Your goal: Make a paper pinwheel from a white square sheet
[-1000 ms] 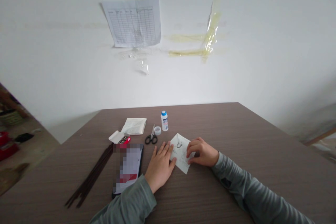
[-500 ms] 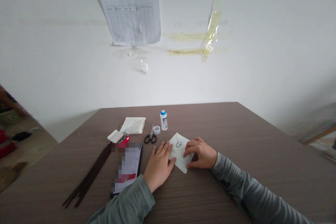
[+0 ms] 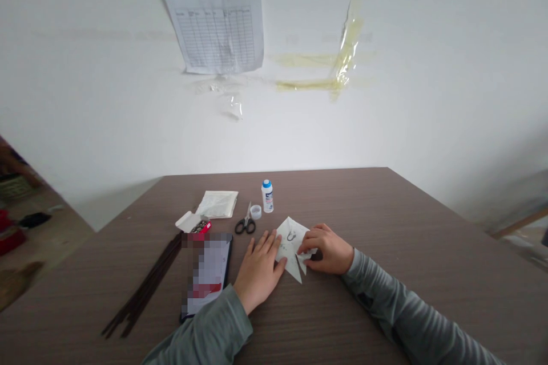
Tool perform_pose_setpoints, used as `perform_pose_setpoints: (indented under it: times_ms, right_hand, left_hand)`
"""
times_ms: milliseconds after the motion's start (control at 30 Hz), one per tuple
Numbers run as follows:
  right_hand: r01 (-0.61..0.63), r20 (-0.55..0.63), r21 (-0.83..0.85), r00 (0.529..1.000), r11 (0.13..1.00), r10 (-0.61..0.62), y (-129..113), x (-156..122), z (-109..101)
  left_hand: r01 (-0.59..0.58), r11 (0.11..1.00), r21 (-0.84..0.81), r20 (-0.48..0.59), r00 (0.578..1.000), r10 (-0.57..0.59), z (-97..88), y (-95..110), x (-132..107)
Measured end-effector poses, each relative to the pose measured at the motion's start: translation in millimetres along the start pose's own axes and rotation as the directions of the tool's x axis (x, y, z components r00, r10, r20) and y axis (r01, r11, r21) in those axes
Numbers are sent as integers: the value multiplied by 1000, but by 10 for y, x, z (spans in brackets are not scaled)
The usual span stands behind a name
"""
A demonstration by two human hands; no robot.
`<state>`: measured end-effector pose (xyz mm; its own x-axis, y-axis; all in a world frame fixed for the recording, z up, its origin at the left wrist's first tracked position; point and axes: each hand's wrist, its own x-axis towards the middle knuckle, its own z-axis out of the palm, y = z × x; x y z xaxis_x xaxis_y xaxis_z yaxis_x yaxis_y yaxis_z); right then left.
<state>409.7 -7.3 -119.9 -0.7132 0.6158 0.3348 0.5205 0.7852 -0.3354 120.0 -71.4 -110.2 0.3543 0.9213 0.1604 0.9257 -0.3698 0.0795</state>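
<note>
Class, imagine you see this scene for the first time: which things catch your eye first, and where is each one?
Two hands meet over a white paper at the near middle of the table: the left hand lies flat on its left side, and the right hand pinches its folded right edge. High on the wall hang a printed sheet and, to its right, yellowed tape strips.

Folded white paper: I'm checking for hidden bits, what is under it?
The folded white paper lies on the brown table, with the left hand and right hand on it. Anything beneath it or the hands is covered.
</note>
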Motion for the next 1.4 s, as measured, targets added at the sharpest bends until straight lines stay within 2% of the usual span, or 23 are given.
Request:
perform_pose_setpoints:
  times_ms: [267, 367, 433, 567, 733, 867, 967, 1067, 1267, 1400]
  right_hand:
    - [-18, 17, 36, 1000, 999, 18, 9, 24, 10]
    - [-32, 17, 71, 999, 997, 30, 12, 20, -10]
    - [-51, 25, 85, 998, 995, 49, -6, 18, -36]
    - [-116, 26, 114, 993, 987, 113, -76, 30, -74]
    - [-205, -23, 103, 978, 973, 208, -101, 63, -1]
    - [-273, -120, 78, 952, 959, 281, -60, 67, 77]
    - [-256, -169, 15, 952, 966, 255, -63, 73, 77]
    - [-248, -126, -53, 963, 967, 240, -114, 98, 32]
    - [-339, -43, -45, 941, 940, 337, -141, 137, 3]
    - [-265, -110, -38, 959, 964, 259, -38, 110, 73]
  left_hand:
    - [2, 998, -59, 8, 1000, -1, -108, -5, -13]
    - [26, 995, -93, 46, 999, -22, -149, 22, -2]
    - [32, 995, -95, 75, 997, -25, -179, 31, -1]
    - [19, 995, -95, 61, 998, -13, -217, 26, -10]
    - [25, 992, -122, 82, 997, -15, -233, 26, 11]
    - [26, 993, -119, 73, 997, -17, -241, 52, 30]
    - [9, 993, -121, 61, 998, -2, -248, 66, 27]
    - [-1, 990, -139, 68, 998, 10, -268, 63, 32]
    - [21, 986, -163, 102, 995, -4, -328, 44, 66]
    - [26, 987, -158, 82, 997, -13, -352, 50, 66]
